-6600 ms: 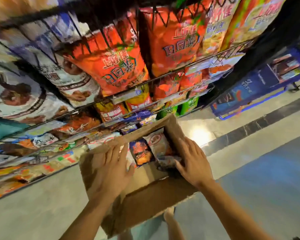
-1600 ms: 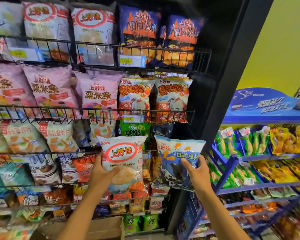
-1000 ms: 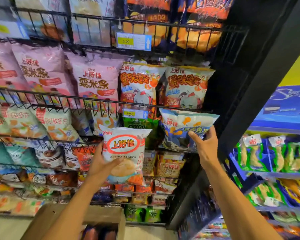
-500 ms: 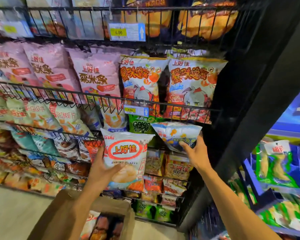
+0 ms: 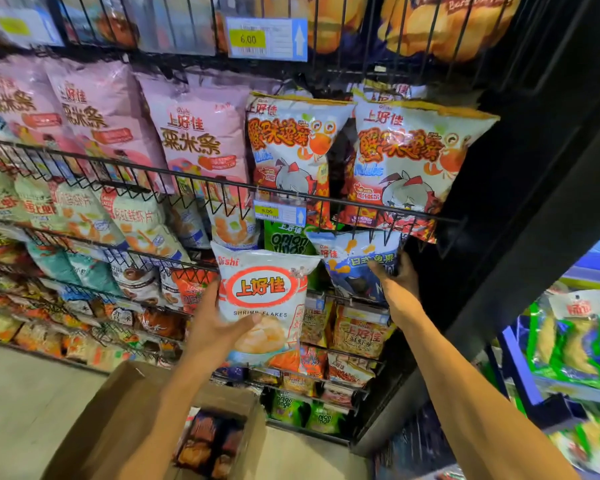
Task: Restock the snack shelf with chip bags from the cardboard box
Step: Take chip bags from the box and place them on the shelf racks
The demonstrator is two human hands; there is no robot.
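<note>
My left hand (image 5: pixel 219 327) grips a white shrimp flakes bag (image 5: pixel 267 299) from below, holding it upright in front of the black wire snack shelf (image 5: pixel 361 206). My right hand (image 5: pixel 397 285) holds a blue and white chip bag (image 5: pixel 357 261) by its right edge; the bag's top is tucked under the wire rail, beside a green onion rings bag (image 5: pixel 288 239). The open cardboard box (image 5: pixel 118 417) sits on the floor below my arms, with dark orange chip bags (image 5: pixel 212 441) inside it.
Pink bags (image 5: pixel 194 133) and two crab-print bags (image 5: pixel 406 161) fill the tier above. Lower tiers hold several small snack packs. A black upright post (image 5: pixel 520 258) bounds the shelf on the right, with a blue rack (image 5: pixel 568 348) of green packs beyond. Grey floor lies at lower left.
My right hand has pushed the blue bag up and in under the wire rail. My left hand keeps the shrimp flakes bag at about the same place. The view has moved closer to the shelf.
</note>
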